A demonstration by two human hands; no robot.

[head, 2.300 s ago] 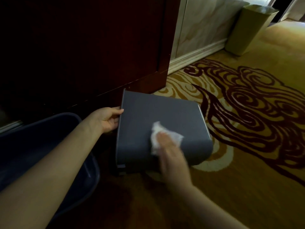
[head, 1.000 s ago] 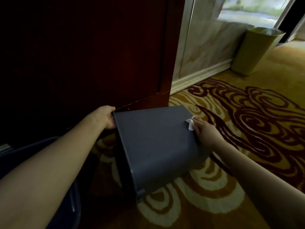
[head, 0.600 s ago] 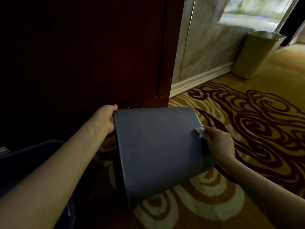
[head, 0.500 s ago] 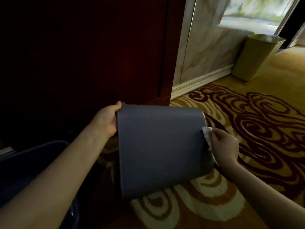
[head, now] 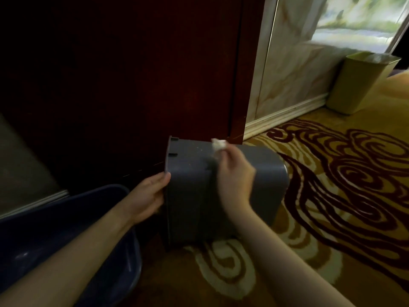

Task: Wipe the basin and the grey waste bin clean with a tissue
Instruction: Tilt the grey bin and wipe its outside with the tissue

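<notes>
From the head camera, the grey waste bin (head: pixel 225 191) lies on its side on the patterned carpet (head: pixel 332 196), its rim toward the left and its closed base toward the right, just in front of a dark wooden panel (head: pixel 132 85). The left hand (head: pixel 147 198) reaches in from the lower left, forearm stretched out, fingers closed around the bin's rim at its near left edge. The right hand (head: pixel 234 176) comes in from the lower right and sits over the bin's upper side, blurred, its fingers pinched shut on a small crumpled white tissue (head: pixel 218 144) held near the bin's far edge.

The dark blue basin (head: pixel 88 202) stands at lower left, under the left forearm and just beside the bin's rim. The wooden panel closes off the far side, and a pale skirting board (head: pixel 285 114) runs to the right of it. Open carpet spreads to the right of the bin. A yellowish bin (head: pixel 356 83) stands well apart against the far wall.
</notes>
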